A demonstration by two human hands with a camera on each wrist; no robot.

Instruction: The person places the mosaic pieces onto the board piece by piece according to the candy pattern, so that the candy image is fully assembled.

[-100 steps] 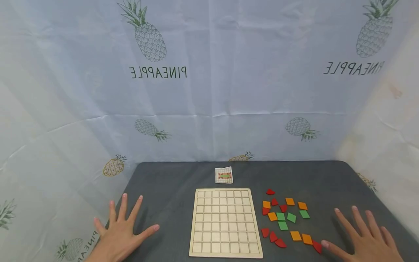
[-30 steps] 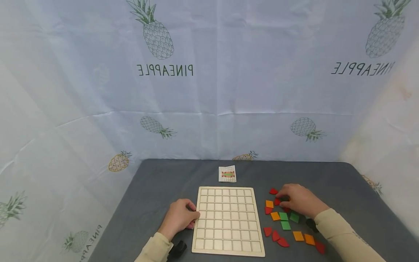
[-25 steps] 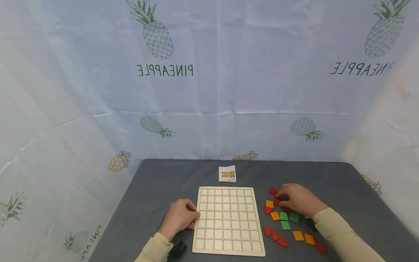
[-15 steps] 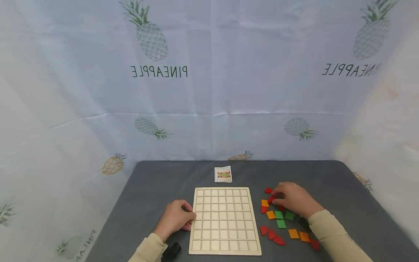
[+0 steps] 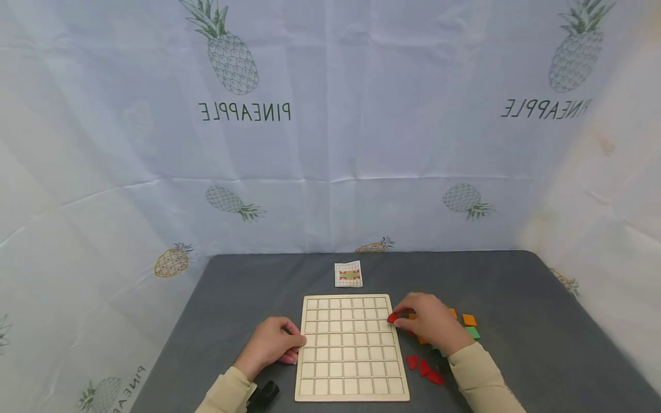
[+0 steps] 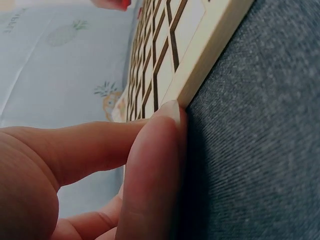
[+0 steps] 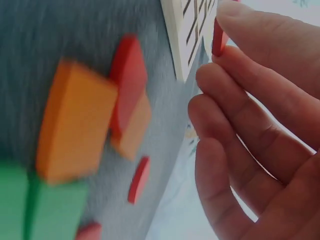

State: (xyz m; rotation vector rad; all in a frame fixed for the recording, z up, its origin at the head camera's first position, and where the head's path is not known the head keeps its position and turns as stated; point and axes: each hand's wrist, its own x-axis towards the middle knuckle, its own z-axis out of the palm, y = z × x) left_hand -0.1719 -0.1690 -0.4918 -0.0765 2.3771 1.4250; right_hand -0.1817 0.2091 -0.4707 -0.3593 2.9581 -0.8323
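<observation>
- Found small, thin, flat red piece (image 5: 392, 318), material unclear, pinched between thumb and index fingertip of right hand (image 5: 434, 321); remaining fingers loosely bent, free of it. Located at upper part of right edge of pale wooden square-grid board (image 5: 348, 347), lower centre of frame. Cannot tell whether touching.
- Could twist or slip out, being thin and held only at fingertips. Could end up askew across grid lines through release out of line.
- Appears saturated red, seen nearly edge-on in right wrist view; partly covered by fingertips, so full outline not readable.
- Observed left hand (image 5: 271, 344) gripping board's left edge, thumb and index closed on rim. Could slide or rotate on dark grey table (image 5: 258, 281) with easing of that grip or a bump from the right.
- Noted lower right: loose orange square tiles (image 5: 469, 319), green square tile (image 5: 472, 332), red fan-shaped pieces (image 5: 435, 377). Could scatter through brushing by knuckles or beige sleeve (image 5: 482, 381).
- Noted above board: small white card with coloured grid print (image 5: 349, 275).
</observation>
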